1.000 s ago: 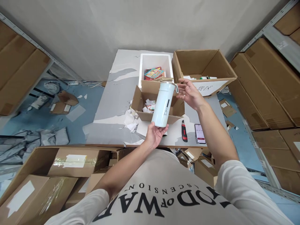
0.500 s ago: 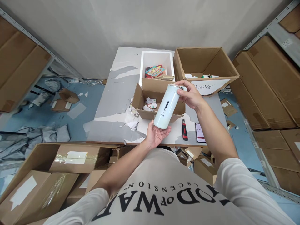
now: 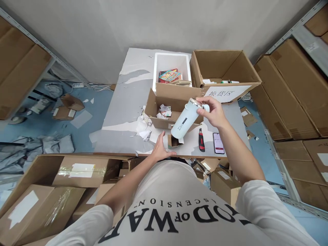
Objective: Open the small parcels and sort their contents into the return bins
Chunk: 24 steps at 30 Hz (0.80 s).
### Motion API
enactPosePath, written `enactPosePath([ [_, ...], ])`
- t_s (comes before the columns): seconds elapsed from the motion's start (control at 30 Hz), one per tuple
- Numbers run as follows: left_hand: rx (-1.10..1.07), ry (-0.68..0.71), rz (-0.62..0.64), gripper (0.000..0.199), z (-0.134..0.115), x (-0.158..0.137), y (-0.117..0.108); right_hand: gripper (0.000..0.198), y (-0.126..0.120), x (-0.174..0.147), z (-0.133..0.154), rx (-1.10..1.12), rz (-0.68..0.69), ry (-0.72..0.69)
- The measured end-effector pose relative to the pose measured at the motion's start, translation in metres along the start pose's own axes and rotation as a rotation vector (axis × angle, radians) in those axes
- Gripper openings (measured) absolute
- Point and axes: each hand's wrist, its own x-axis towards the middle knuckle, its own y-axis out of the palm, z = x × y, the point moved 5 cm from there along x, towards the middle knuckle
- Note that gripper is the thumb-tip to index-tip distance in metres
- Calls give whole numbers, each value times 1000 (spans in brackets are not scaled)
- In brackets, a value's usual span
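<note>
My right hand [image 3: 212, 111] is closed around the upper end of a pale blue insulated bottle [image 3: 186, 119] with a silver rim and dark lettering. The bottle leans down to the left, its base at the open top of a small carton [image 3: 174, 142] near the table's front edge. My left hand [image 3: 160, 148] is open beside this carton, thumb and fingers spread around its left side; whether it touches the carton I cannot tell. Behind the bottle stands an open cardboard box [image 3: 161, 122] with crumpled paper scraps [image 3: 164, 111] inside.
A red and black utility knife [image 3: 201, 140] and a phone [image 3: 218, 143] lie at right on the table [image 3: 112, 119]. A white foam box [image 3: 155, 70] with booklets and a large labelled carton [image 3: 243, 83] stand behind. Torn paper [image 3: 144, 127] lies left; cartons [image 3: 74, 172] fill the space below.
My left hand has left the bottle's base and moved slightly left and down, beside the small carton, which now shows. My right hand has moved the bottle slightly right and tilted it more.
</note>
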Motion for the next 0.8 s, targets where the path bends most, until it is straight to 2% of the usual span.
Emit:
enactPosePath([
  [0.1,-78,-39,60,125,7,10,14,44,8,-26,-4,-80,9,-52],
  [0.2,-121,-43,87,117,8,19,23,41,16,-51,-11,-152,17,-90],
  [0.3,-143,-82,71,106,10,23,23,37,25,-73,-16,-226,21,-130],
  [0.43,-98,-69,87,100,10,23,20,35,43,-95,-21,-301,99,-195],
  [0.6,-131,-90,92,93,11,20,17,35,52,-105,-27,-346,82,-209],
  [0.8,-208,-114,92,95,14,22,17,36,57,-99,-26,-421,66,-192],
])
